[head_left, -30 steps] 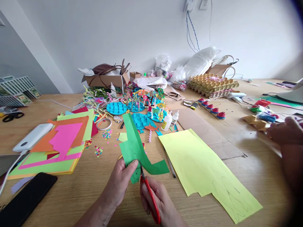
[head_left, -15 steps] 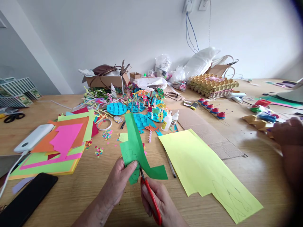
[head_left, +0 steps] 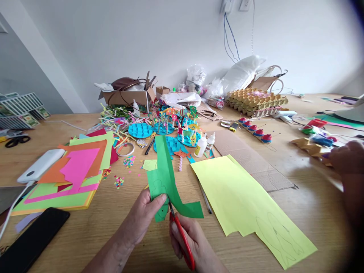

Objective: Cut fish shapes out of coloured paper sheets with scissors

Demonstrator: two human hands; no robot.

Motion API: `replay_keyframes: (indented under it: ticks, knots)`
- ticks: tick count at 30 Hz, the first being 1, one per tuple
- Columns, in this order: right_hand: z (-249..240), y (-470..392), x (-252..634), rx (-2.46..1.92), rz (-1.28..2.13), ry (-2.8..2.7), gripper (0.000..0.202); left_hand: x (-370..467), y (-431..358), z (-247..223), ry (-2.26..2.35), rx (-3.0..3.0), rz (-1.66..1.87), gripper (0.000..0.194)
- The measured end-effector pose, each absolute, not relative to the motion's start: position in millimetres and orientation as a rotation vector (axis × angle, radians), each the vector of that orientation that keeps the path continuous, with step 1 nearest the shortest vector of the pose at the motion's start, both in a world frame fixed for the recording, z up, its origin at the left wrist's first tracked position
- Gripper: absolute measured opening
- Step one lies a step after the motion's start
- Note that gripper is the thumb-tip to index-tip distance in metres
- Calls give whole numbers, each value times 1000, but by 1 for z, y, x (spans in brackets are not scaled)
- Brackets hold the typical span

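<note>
My left hand (head_left: 143,214) pinches a piece of green paper (head_left: 167,170) between thumb and fingers, and pencil outlines are drawn on the paper. My right hand (head_left: 189,235) is closed round the red handles of a pair of scissors (head_left: 183,237). The blades reach into the green paper right beside my left thumb, and their tips are partly hidden by it. A partly cut strip of the paper bends away to the right above the scissors. To the right lies a sheet of yellow paper (head_left: 236,193) with pencil drawings at its near end.
Coloured papers (head_left: 82,163), a white power bank (head_left: 41,165) and a black phone (head_left: 32,240) lie on the left. Glue bottles (head_left: 200,146) and blue crafted bases (head_left: 140,130) stand farther back. At the right, another person's hand (head_left: 348,159) is near an egg-carton strip (head_left: 308,146).
The green paper has tilted slightly, its upper end moving to the right. Both my hands keep their hold, and the scissors stay at nearly the same spot.
</note>
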State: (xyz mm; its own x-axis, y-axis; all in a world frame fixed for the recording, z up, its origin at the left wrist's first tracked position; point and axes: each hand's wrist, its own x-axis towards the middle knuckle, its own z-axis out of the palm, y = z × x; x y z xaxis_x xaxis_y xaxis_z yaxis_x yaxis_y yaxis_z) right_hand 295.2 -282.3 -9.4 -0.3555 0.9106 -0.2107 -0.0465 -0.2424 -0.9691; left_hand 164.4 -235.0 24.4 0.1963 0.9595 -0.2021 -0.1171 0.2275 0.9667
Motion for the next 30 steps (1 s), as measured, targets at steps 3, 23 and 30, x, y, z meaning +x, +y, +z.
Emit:
replay_keyframes:
  ticks: [3,23,30]
  knots:
    - [-8,-282,296,-1134,1711,-1276,49,164,-233,25,1059,1034,973,20]
    - [-17,-285,299,-1113,1718,-1312,47,154,-230,21,1076,1023,940,15]
    - [-20,-286,298,-1113,1683,-1342,47,156,-230,27,1065,1022,927,14]
